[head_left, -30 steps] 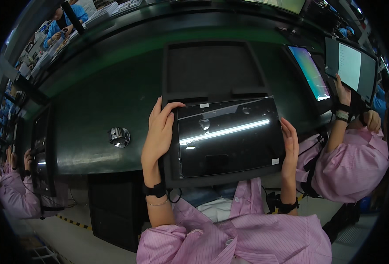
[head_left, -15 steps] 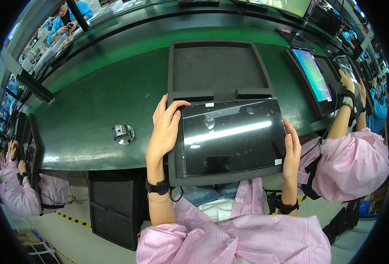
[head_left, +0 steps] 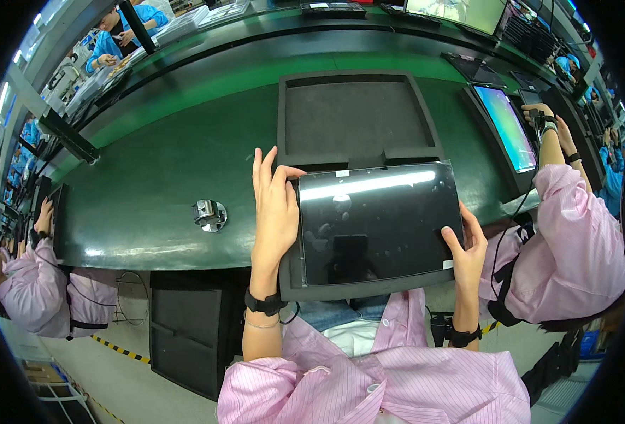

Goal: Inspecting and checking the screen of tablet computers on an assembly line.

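A glossy black display panel (head_left: 383, 247) with small white labels on its edges lies over the near half of a black foam tray (head_left: 358, 116). Light reflects off its face in a long streak. My left hand (head_left: 275, 212) is at its upper left corner, one finger bent over the edge and other fingers pointing up. At the lower right edge, my right hand (head_left: 472, 247) grips the panel, thumb on the front and fingers along the side. The tray's far recess holds nothing. What lies beneath the panel is hidden.
A round-based metal fixture (head_left: 210, 215) stands left on the green table (head_left: 157, 169). To the right, a lit screen (head_left: 504, 127) rests in another tray beside a co-worker's hands (head_left: 542, 116). More black trays (head_left: 189, 339) stand below the table edge. Another co-worker (head_left: 40, 283) sits far left.
My right thumb has moved onto the panel's face. My left fingers have straightened upward. The reflection has shifted up the panel. The right co-worker's arms have moved.
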A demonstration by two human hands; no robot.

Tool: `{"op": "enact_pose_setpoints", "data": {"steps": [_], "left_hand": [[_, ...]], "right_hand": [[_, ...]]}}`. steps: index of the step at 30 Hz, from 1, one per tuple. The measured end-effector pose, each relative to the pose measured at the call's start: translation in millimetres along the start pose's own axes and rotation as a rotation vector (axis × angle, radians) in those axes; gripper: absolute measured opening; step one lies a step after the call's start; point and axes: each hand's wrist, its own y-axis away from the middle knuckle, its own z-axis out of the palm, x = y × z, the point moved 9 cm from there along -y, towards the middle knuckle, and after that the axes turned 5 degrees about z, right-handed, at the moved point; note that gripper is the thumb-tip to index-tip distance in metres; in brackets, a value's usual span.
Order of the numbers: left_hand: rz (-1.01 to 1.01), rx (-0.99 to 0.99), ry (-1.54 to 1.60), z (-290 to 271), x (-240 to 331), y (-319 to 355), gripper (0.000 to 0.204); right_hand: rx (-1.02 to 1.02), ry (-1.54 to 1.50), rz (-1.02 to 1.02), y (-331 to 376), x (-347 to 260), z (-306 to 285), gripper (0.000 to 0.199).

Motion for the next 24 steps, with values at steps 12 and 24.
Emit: {"op": "enact_pose_setpoints", "data": {"steps": [12,24], "left_hand": [[-0.091,0.206,0.361,-24,10,1,0.021],[-0.019,0.288,0.962,-57,68,-9,0.031]], "right_hand": [[-0.152,-0.036,-0.090,-10,-20,5,0.041],[-0.139,0.147,-1.105,96,-99,17,0.043]]}}
